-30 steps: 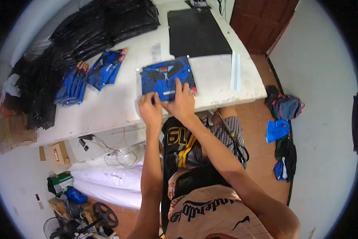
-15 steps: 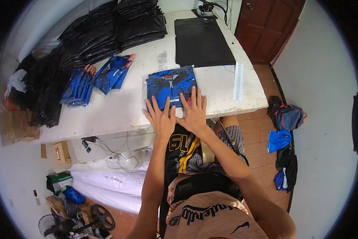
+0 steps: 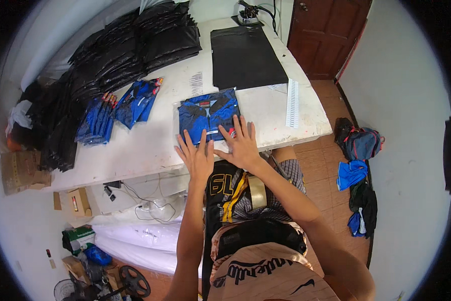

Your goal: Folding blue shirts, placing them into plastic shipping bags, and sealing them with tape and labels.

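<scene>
A folded blue and black shirt (image 3: 204, 111) in a clear plastic bag lies flat near the front edge of the white table (image 3: 150, 145). Both of my hands rest at its near edge with the fingers spread. My left hand (image 3: 197, 156) touches the near left part of the bag. At the near right corner, beside a small red and white label, lies my right hand (image 3: 241, 145). Neither hand grips anything. Left of it sit bagged blue shirts in two groups, one stack (image 3: 96, 119) farther left and another (image 3: 136, 102) closer.
Tall piles of black plastic packages (image 3: 130, 47) cover the table's far left. Behind the shirt lies a black sheet (image 3: 248, 57), with a white ruler-like strip (image 3: 292, 104) to its right. An iron (image 3: 248, 15) stands at the back. A backpack (image 3: 363, 143) and clothes rest on the floor at right.
My hands have drawn back slightly toward the near edge of the bagged shirt, uncovering more of it. The whole view has shifted a little.
</scene>
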Demonstrator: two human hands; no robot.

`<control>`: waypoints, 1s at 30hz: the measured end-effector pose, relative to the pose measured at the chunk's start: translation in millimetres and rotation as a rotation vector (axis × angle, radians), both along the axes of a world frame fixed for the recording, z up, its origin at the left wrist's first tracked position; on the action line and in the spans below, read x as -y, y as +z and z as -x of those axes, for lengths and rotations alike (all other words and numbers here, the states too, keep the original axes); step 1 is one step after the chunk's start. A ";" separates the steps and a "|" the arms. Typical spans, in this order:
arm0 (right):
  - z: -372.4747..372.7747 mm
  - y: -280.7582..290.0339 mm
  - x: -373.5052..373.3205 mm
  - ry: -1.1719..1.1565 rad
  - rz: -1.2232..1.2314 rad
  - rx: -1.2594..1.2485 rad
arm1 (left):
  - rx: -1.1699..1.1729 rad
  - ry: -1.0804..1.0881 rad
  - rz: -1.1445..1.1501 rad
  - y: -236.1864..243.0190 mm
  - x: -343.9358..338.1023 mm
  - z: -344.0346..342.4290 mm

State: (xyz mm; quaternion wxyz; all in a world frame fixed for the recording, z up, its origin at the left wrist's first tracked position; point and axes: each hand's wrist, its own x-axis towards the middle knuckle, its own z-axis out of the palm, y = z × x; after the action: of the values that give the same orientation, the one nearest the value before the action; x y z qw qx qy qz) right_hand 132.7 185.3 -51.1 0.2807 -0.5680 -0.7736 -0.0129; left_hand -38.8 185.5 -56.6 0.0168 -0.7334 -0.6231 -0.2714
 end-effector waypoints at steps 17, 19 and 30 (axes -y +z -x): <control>-152.7 34.7 195.9 -0.408 0.405 -0.444 | 0.370 -0.327 -0.048 24.7 70.0 -45.8; -147.1 36.8 212.3 -0.449 0.418 -0.489 | 0.406 -0.378 0.035 12.9 75.9 -50.9; -130.6 49.4 168.0 -0.382 0.266 -0.472 | 0.184 -0.439 -0.113 30.7 47.8 -83.0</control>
State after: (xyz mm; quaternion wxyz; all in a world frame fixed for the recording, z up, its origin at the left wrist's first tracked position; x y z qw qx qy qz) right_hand 263.3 17.3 -1.8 0.3681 -0.7217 -0.5616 0.1680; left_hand 44.2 137.8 -25.9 -0.0586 -0.8213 -0.4315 -0.3685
